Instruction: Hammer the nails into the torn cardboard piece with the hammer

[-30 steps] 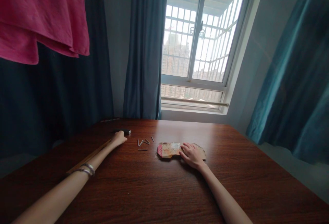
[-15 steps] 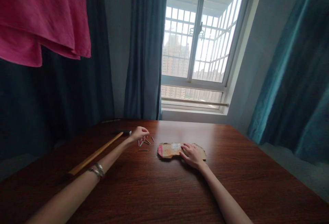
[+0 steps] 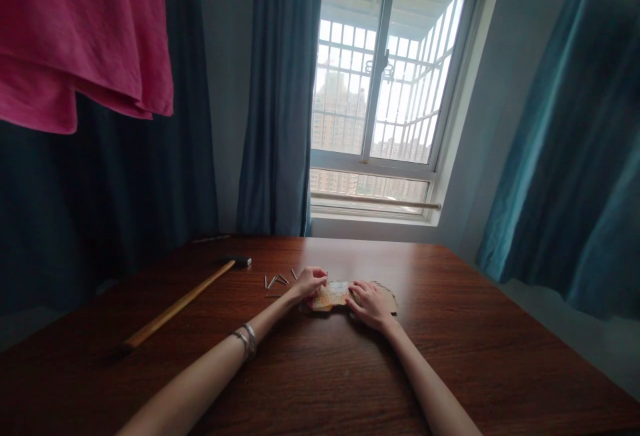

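so, nearest you, your two bare forearms slant in over the dark red-brown table (image 3: pixel 320 376), with silvery bangles (image 3: pixel 251 337) around the left wrist. off to your left lies a hammer (image 3: pixel 180 304), its wooden handle pointing back toward you and its dark head on the far side. your right hand (image 3: pixel 373 304) rests palm down on the right part of a flat, speckled piece (image 3: pixel 337 293), fingers a little spread. that piece lies on the table ahead of you, and along its back right edge runs a row of small marks too fine to make out. your left hand (image 3: pixel 311 281) is over its left end, thumb and fingers pinching a thin nail (image 3: pixel 327 275) that stands roughly upright; you can't tell whether its tip touches the piece. just left of that hand lie several loose nails (image 3: pixel 273 282) in a small scatter. past the table, a pink cloth (image 3: pixel 110 36) hangs high on your left before a dark blue curtain (image 3: pixel 277 96). beyond are the sliding window (image 3: pixel 367 89), a barred grille and hazy tall buildings (image 3: pixel 336 113).
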`<action>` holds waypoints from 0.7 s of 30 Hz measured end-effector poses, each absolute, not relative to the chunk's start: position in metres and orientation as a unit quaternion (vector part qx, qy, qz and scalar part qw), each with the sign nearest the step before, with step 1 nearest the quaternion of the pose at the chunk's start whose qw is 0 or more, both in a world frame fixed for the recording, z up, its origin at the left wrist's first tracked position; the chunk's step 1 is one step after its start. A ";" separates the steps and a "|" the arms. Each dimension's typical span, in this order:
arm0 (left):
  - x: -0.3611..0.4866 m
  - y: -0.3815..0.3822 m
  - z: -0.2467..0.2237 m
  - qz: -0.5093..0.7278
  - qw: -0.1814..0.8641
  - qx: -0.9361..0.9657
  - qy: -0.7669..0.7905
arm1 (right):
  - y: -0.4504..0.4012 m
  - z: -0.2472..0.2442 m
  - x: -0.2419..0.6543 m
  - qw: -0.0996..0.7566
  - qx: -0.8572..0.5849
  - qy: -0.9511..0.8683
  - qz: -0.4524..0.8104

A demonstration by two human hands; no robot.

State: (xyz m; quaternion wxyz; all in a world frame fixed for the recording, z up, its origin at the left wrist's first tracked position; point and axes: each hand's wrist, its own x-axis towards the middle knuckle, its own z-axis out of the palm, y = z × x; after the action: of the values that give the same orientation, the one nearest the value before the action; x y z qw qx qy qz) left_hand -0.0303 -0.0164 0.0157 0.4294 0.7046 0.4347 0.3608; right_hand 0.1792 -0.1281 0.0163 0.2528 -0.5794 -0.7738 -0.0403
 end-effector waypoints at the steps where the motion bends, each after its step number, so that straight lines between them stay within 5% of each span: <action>1: -0.030 -0.016 0.014 0.360 0.434 0.703 0.434 | -0.128 0.016 0.179 0.254 -0.579 -0.773 -0.041; 21: -0.025 -0.019 0.012 0.362 0.334 0.764 0.417 | -0.130 0.018 0.178 0.293 -0.577 -0.762 -0.021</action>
State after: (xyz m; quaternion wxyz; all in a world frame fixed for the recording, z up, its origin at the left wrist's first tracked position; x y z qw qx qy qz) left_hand -0.0248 -0.0193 0.0121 0.3337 0.7643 0.4166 0.3617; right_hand 0.1785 -0.1303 0.0180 0.2927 -0.5774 -0.7619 -0.0214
